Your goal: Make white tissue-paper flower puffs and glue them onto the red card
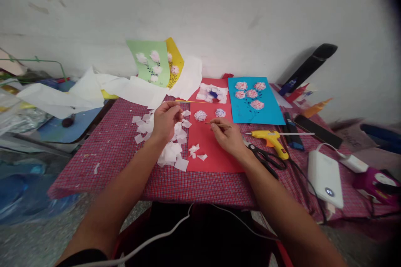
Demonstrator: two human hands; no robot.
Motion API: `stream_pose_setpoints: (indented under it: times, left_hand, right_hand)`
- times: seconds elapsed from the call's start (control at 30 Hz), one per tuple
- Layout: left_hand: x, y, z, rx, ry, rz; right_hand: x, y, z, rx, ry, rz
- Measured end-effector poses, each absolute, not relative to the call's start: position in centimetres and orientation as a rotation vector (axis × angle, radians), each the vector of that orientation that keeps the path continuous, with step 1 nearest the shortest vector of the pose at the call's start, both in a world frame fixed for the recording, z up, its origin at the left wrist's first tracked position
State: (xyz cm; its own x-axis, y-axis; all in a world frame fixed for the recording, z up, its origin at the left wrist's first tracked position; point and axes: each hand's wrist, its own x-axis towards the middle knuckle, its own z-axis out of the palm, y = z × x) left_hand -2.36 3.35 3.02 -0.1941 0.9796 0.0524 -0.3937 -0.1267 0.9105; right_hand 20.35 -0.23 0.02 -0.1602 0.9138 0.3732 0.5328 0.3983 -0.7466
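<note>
My left hand (165, 120) is closed in a pinch on a thin yellow stick (191, 101) that points right, above a heap of small white paper squares (171, 146). My right hand (226, 134) is closed on a thin brown stick (219, 124), and it rests on a red paper sheet (209, 150). Two small white-and-pink paper flowers (201, 115) lie on the red sheet just beyond the hands. More white squares with a blue bit (213, 93) sit at the sheet's far end.
A blue card with pink paper flowers (253, 99) lies to the right. A yellow glue gun (271, 138), black scissors (266, 159), a white power bank (324, 177) and cables lie right of my right hand. Green and yellow flower cards (155, 62) lean on the wall. Everything lies on a red checked tablecloth (112, 150).
</note>
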Motion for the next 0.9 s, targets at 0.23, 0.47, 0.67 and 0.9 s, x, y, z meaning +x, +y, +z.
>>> stream_pose_setpoints:
  times: [0.23,0.47,0.67,0.9]
  left_hand:
    - [-2.40,3.45,2.79,0.867,0.969,1.564]
    - [-2.32,3.34,2.59,0.875,0.961,1.538]
    - [-2.26,3.39,2.48,0.885,0.945,1.533]
    - [-2.16,3.31,2.60,0.906,0.971,1.514]
  right_hand:
    - [20.20,-0.33,0.17,-1.232,-1.789,0.501]
    - [20.31,-0.13,-0.42,-1.204,-1.721,0.540]
    - [20.40,-0.01,-0.37,-1.220,-1.756,0.605]
    - [20.40,0.22,-0.20,-1.258,-1.748,0.326]
